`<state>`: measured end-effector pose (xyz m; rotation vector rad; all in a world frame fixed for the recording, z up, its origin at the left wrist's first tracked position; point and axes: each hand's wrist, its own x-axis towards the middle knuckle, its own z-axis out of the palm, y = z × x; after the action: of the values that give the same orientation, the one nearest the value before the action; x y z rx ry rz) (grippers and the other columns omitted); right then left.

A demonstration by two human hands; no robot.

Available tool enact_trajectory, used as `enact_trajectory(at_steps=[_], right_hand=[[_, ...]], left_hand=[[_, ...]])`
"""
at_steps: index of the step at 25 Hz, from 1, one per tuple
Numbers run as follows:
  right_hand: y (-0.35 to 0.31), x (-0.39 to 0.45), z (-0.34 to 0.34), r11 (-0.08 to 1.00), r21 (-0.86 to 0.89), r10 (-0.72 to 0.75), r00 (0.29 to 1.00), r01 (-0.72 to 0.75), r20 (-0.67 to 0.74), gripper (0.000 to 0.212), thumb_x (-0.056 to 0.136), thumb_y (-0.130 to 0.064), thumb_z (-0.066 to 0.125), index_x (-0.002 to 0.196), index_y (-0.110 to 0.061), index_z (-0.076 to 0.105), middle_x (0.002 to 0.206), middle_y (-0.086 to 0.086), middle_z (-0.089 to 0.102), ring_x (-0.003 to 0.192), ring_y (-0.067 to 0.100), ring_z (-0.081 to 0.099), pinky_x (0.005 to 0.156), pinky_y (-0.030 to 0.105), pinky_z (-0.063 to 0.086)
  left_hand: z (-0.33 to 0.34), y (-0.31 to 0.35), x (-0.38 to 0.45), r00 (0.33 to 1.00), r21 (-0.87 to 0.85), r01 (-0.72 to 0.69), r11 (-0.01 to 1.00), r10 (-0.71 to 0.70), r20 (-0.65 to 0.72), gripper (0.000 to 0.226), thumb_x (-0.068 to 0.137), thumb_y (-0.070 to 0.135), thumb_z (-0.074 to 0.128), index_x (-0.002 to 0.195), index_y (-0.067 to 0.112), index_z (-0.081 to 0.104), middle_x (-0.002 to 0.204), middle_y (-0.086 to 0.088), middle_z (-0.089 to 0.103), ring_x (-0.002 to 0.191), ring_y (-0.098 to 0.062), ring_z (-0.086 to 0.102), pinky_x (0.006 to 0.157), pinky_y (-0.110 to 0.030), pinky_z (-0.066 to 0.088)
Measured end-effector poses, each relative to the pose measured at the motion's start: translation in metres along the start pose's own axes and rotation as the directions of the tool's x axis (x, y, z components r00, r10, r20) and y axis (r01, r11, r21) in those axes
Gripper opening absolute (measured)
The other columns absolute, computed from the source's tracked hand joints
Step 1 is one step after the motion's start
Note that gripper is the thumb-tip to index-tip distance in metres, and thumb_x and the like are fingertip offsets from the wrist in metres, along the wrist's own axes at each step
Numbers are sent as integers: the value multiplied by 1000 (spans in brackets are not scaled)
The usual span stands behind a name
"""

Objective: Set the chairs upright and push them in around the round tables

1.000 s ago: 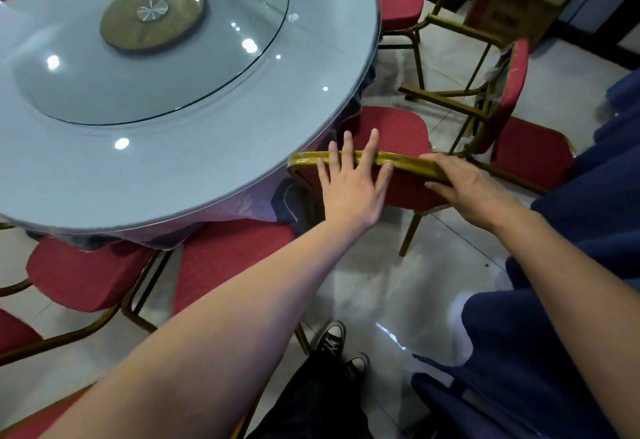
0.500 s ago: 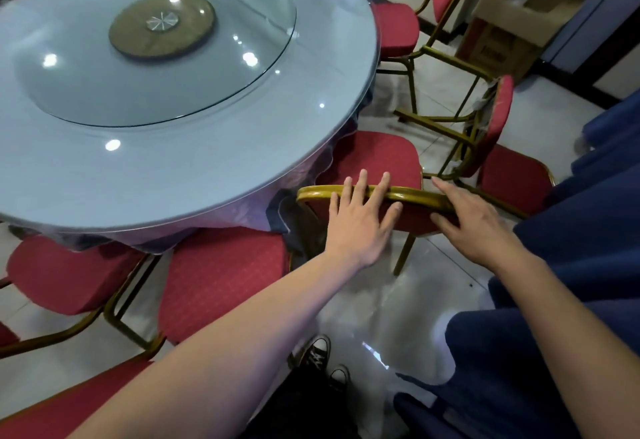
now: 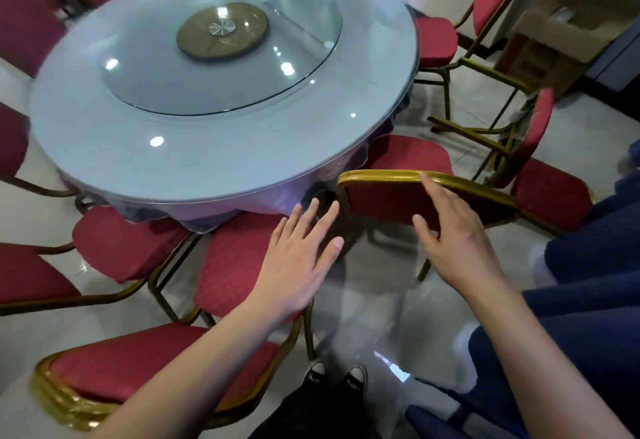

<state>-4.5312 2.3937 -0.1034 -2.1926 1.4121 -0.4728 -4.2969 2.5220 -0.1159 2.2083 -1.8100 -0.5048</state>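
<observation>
- Head cam, looking down at a round table (image 3: pixel 104 147) w/ a pale blue-grey top and a glass lazy Susan (image 3: pixel 221 57) at its centre, on a brass-coloured hub.
- Red-cushioned banquet chair (image 3: pixel 408 158) w/ gold metal frame stands upright at the table's near-right edge; its seat reaches partly under the tabletop, backrest (image 3: pixel 384 201) faces the camera.
- Right hand (image 3: pixel 450 234) is at that backrest: fingertips over the gold top rail, thumb spread across the red pad. Fingers only loosely bent, so it's resting/pressing rather than a firm clasp (can't tell exactly how tight).
- Left hand (image 3: pixel 298 258) is flat, fingers straight and spread, holding nothing; it hovers just left of the backrest, above the neighbouring chair's seat (image 3: pixel 239 265), not touching the chair.
- More red chairs ring the table's left side, seats tucked toward the rim; one backrest (image 3: pixel 104 376) sits close to the camera, bottom left.
- To the right, a tipped-over chair (image 3: pixel 533 137) lies on its side, gold legs sticking out, well apart from the table. Behind it another chair (image 3: pixel 436 43) stands upright near the table's far-right edge.
- Cardboard box (image 3: pixel 554 40) top right, by the wall.
- Dark blue cloth (image 3: pixel 595 300) fills the lower right.
- Glossy white tile floor (image 3: pixel 363 300); wearer's black-and-white sneakers (image 3: pixel 337 374) at bottom centre.
</observation>
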Motion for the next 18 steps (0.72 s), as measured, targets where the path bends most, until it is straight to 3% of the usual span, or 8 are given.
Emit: enact_trajectory(at_steps=[3,9,15,18], right_hand=[[-46,-24,18,995,61,-77,997,76,13,70,101,-31,58,161,-33,24,159,0,42,145,15,37,120,46,34],[-121,-61,57,965,107,-244,969,239,42,67,100,-24,59,161,-24,29,157,2,46,144,17,40,124,45,26],[-187,-100,105,967,71,-249,965,244,82,69,102,-27,57,162,-29,24,157,-4,43,145,11,36,126,35,16],[-218,-126,128,970,76,-235,970,230,68,67,102,-26,57,162,-27,25,156,-6,44,144,11,38,126,39,20]], left_hand=[[-22,-33,-45,996,5,83,997,-83,-33,60,98,68,8,156,53,4,169,14,3,155,-8,-8,123,-29,-4],[-55,-102,-126,973,142,229,963,-224,-51,63,95,68,-1,156,51,-3,169,12,2,155,-10,-9,127,-42,0],[-78,-165,-188,976,143,214,966,-205,-72,62,97,65,-1,157,49,-3,169,11,1,155,-11,-9,126,-42,-2],[-88,-197,-214,982,136,182,974,-172,-79,63,97,64,1,158,47,0,169,11,4,156,-12,-6,126,-42,1]])
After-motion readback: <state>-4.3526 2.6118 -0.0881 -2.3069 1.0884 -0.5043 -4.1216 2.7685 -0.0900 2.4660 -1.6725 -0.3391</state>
